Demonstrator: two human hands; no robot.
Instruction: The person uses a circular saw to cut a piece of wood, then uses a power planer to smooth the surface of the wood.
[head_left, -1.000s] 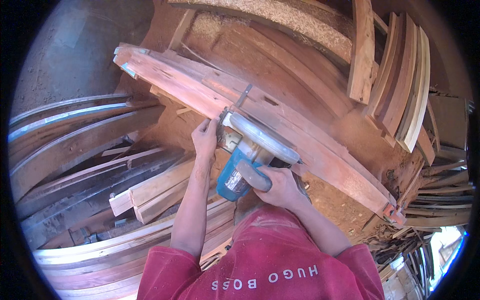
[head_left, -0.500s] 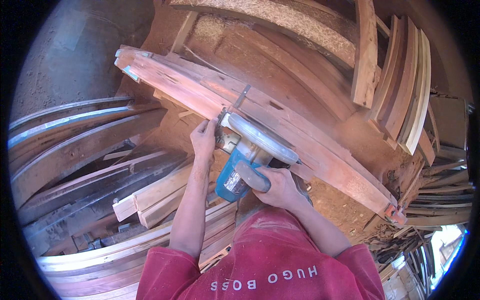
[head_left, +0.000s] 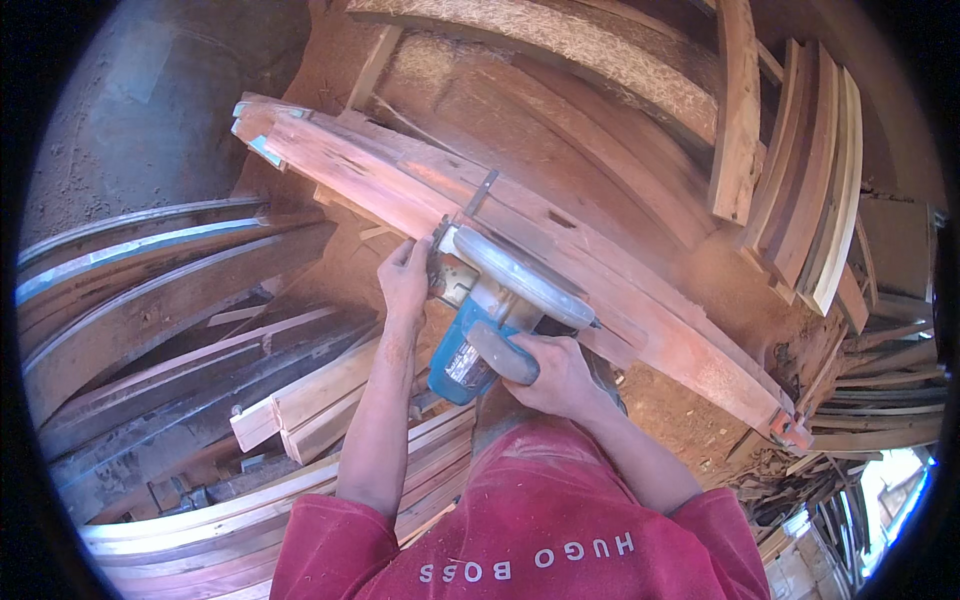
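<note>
A blue circular saw (head_left: pixel 462 350) with a pale metal blade guard rests over a long reddish wooden beam (head_left: pixel 670 340), which runs slantwise from upper left to lower right. My right hand (head_left: pixel 558 372) is wrapped round the saw's grey rear handle. At the saw's left front, my left hand (head_left: pixel 405 278) has its fingers closed on the edge of the metal base plate, beside the beam. From the front of the saw a dark metal guide bar (head_left: pixel 481 193) sticks out across the wood. The guard hides the blade.
Sawdust-covered curved timbers (head_left: pixel 600 60) lie beyond the beam. Several curved pieces (head_left: pixel 815 170) stand stacked at the far right. To my left are long dark planks (head_left: pixel 170 290) and short pale blocks (head_left: pixel 300 415). An orange clamp-like piece (head_left: pixel 791 430) sits at the beam's right end.
Both hands and the saw keep nearly the same place on the beam. The surroundings shift slightly in the picture, as the view moves a little.
</note>
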